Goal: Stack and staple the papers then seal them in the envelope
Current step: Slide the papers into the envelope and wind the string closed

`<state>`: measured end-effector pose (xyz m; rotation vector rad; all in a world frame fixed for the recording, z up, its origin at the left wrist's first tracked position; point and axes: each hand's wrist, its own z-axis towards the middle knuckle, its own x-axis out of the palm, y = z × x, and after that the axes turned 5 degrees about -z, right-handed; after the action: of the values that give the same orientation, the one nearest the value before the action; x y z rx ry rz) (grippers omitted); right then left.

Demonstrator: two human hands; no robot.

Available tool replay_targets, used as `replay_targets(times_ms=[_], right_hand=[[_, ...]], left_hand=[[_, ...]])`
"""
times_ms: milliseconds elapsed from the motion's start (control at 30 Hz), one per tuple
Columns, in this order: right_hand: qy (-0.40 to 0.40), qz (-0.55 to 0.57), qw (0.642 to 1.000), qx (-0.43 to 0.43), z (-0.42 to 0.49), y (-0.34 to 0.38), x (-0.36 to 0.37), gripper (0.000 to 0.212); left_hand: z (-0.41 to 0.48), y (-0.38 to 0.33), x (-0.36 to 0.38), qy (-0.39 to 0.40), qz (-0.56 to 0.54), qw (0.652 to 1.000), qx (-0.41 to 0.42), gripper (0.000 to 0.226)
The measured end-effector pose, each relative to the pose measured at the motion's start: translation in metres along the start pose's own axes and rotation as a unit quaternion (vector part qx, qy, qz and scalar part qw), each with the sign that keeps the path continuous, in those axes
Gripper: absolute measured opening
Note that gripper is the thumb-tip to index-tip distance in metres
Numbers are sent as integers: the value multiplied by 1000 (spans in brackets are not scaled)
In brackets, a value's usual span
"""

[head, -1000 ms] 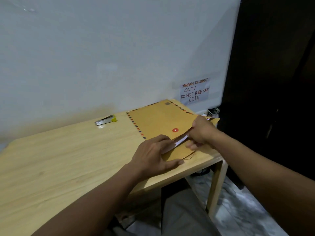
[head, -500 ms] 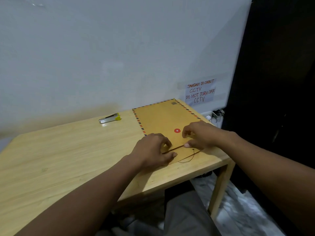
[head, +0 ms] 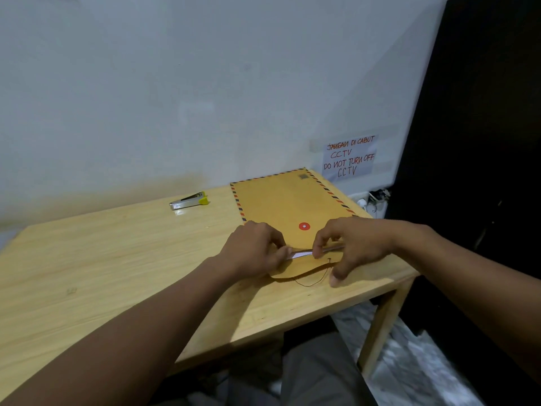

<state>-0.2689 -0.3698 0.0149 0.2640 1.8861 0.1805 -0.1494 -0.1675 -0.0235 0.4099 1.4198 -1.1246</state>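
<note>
A pale wooden worktop [head: 102, 273] set against the wall carries a brown envelope [head: 287, 200] with striped edges lying flat near its right end and a small stapler [head: 189, 201] well apart to the left.

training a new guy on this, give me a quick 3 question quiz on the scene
1. True or false: the silver stapler with the yellow end lies on the brown airmail-edged envelope.
2. What peeks out at the envelope's mouth between the left hand and right hand?
3. Is the thin dark string wound around the red round clasp? A yes, B no.

Key: 1 false, it lies on the light wooden table; 2 white papers; 3 B.
</note>
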Motion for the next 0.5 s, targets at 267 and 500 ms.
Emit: replay_targets(times_ms=[267, 500], right_hand=[[-151, 30, 986, -65, 10, -4, 14, 14], [-119, 87, 988, -40, 16, 18, -7, 29]], left_hand=[[-3, 11, -1, 7, -130, 991, -37, 54], [-11, 20, -17, -35, -254, 965, -55, 56]])
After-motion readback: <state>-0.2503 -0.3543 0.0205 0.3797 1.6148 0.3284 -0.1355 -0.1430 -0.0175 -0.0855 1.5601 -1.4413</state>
